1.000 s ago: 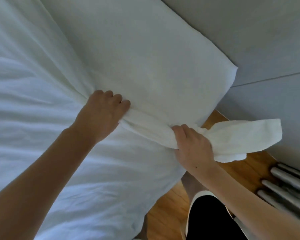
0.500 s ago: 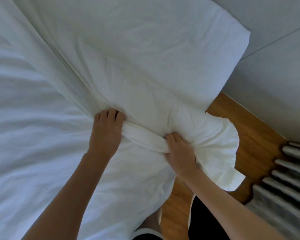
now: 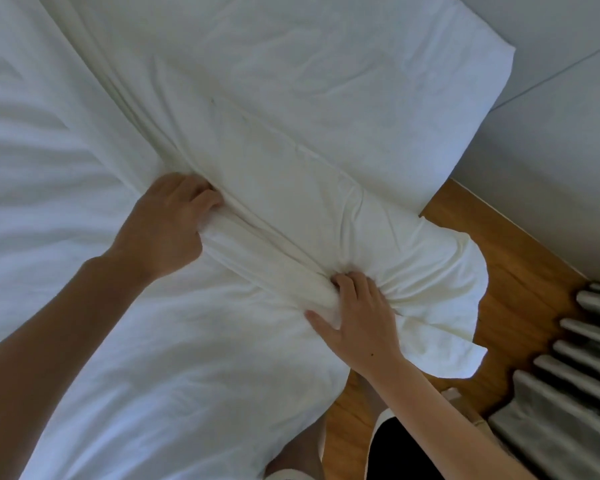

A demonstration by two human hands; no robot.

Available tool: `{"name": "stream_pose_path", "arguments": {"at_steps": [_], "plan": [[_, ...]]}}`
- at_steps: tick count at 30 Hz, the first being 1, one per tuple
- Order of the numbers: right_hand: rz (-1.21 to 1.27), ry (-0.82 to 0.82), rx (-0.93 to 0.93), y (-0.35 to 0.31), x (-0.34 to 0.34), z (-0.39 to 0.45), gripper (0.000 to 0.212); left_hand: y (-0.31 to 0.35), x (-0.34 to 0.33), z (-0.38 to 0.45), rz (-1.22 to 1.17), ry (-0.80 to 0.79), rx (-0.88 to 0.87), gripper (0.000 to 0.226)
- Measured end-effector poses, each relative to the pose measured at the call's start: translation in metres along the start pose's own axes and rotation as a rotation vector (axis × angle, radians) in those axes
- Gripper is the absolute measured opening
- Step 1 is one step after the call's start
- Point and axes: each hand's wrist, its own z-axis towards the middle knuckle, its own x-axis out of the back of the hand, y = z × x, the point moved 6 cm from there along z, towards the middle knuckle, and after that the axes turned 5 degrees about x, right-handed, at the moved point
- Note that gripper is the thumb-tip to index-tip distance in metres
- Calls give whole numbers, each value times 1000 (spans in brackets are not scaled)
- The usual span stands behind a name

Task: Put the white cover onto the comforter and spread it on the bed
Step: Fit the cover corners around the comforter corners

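Note:
The white cover (image 3: 291, 188) lies bunched over the bed corner, and a loose flap of it hangs past the mattress edge above the floor. A rolled ridge of its fabric runs between my two hands. My left hand (image 3: 167, 226) grips the upper left end of that ridge with curled fingers. My right hand (image 3: 357, 317) grips the lower right end, fingers dug into the gathered folds. Pale white bedding (image 3: 84, 306), likely the comforter, fills the left and lower part of the view. I cannot tell where cover ends and comforter begins.
The mattress corner (image 3: 482, 81) sits against a grey wall (image 3: 551, 140). Wooden floor (image 3: 516, 271) shows to the right, with a grey ribbed radiator (image 3: 575, 368) at the far right. My legs and dark shorts (image 3: 406, 452) stand at the bed's edge.
The cover's loose end, held out over the floor a second ago, now lies folded against the bed corner. Both hands have shifted slightly and still hold the rolled fabric.

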Motion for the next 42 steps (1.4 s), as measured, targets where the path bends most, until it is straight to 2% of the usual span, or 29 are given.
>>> {"name": "stream_pose_path", "arguments": {"at_steps": [4, 10, 12, 15, 18, 21, 23, 27, 29, 31, 33, 34, 36, 39, 42], "plan": [[18, 85, 83, -19, 16, 21, 46, -39, 8, 12, 192, 33, -52, 57], [-1, 209, 352, -87, 27, 113, 27, -96, 29, 37, 367, 165, 20, 43], [-19, 219, 397, -109, 26, 145, 26, -114, 33, 45, 391, 142, 76, 38], [-44, 192, 352, -123, 13, 177, 29, -133, 29, 49, 432, 66, 165, 25], [-17, 147, 268, -123, -3, 188, 29, -143, 13, 35, 314, 116, 246, 10], [39, 138, 219, -128, -7, 198, 27, -147, -9, 8, 143, 231, 372, 23], [100, 183, 304, -149, 0, 216, 25, -148, -17, -4, 89, 270, 427, 28], [154, 230, 547, -223, 9, 287, 25, -163, -16, 10, -57, 110, 247, 30], [163, 249, 614, -268, 9, 335, 30, -180, -3, 19, -215, 59, 252, 33], [154, 238, 607, -307, 10, 385, 34, -206, 16, 27, -322, 130, 447, 31], [130, 172, 543, -334, 10, 429, 41, -240, 32, 38, -214, 247, 710, 28], [116, 130, 513, -344, 10, 447, 46, -257, 35, 45, -118, 268, 841, 31], [75, 56, 482, -359, 7, 473, 58, -285, 35, 59, -52, 298, 1034, 52], [81, -58, 415, -366, -4, 496, 76, -317, 33, 72, -219, 383, 1206, 82], [133, -180, 286, -363, -21, 503, 84, -338, 41, 76, -246, 421, 1218, 88]]}}
